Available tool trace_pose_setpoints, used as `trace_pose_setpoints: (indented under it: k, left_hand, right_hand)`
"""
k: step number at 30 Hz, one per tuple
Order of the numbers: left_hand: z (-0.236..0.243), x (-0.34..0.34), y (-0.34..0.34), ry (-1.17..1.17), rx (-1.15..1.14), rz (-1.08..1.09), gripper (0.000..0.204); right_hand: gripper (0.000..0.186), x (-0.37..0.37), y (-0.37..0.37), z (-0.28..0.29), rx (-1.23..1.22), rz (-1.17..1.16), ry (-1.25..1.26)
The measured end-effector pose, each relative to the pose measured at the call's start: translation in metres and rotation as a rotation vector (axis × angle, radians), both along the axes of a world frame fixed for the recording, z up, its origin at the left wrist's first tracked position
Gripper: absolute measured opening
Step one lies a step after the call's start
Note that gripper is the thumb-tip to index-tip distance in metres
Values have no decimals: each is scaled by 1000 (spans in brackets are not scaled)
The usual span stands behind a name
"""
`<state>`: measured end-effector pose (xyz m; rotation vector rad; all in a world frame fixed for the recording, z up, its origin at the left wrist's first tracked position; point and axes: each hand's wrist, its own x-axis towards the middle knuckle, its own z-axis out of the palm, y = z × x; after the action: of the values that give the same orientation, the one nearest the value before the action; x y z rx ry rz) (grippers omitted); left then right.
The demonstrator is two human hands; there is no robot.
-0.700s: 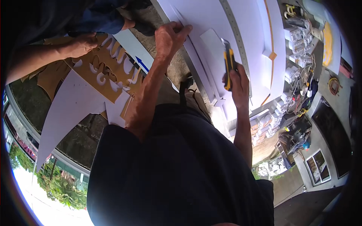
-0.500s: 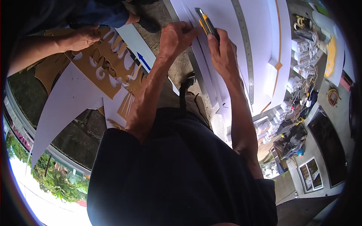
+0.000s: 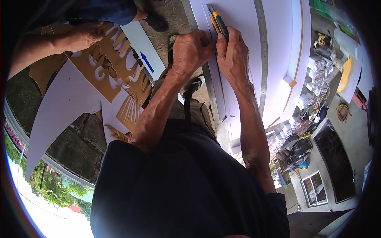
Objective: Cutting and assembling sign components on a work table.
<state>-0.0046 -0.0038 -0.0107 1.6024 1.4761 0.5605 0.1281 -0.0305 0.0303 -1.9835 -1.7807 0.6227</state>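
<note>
My right hand [image 3: 233, 57] is wrapped round a yellow and black utility knife [image 3: 219, 24], its blade pointing away from me. It rests over a large white sheet [image 3: 240, 23] on the table, near a narrow strip along the sheet's left side. Close beside it, my left hand [image 3: 191, 52] is closed in a pinch at the table's left edge, its fingertips nearly touching the right hand. What those fingers pinch, if anything, is hidden. A long metal ruler [image 3: 263, 59] lies on the sheet, right of my right hand.
At left, another person's hand [image 3: 85, 36] is over a brown board [image 3: 113, 93] with white cut-out shapes. A curved white panel [image 3: 59, 107] lies nearer. A pale board with a blue arrow [image 3: 147, 62] lies between us. Wires and clutter [image 3: 323, 79] line the right.
The whole view has shifted slightly, with the table appearing farther right. My two hands have come closer together, the left moving a little toward me. The knife stays in my right hand.
</note>
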Motion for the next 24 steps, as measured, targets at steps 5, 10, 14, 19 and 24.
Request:
trace_pose_setpoints:
  k: [5,10,14,19,24]
  left_hand:
    - [-3,1,-1,-43,23,13,21]
    - [1,0,-1,-32,-26,-2,21]
    - [1,-1,-2,-50,1,2,20]
    - [1,-1,-4,-64,6,15,20]
    - [2,0,-11,-100,41,91,20]
  right_hand:
    - [26,1,0,-4,31,11,-20]
    - [26,1,1,-6,31,14,3]
    - [26,2,1,-8,40,21,-6]
    - [27,2,3,-5,20,2,-20]
    - [27,5,0,-6,39,11,-48]
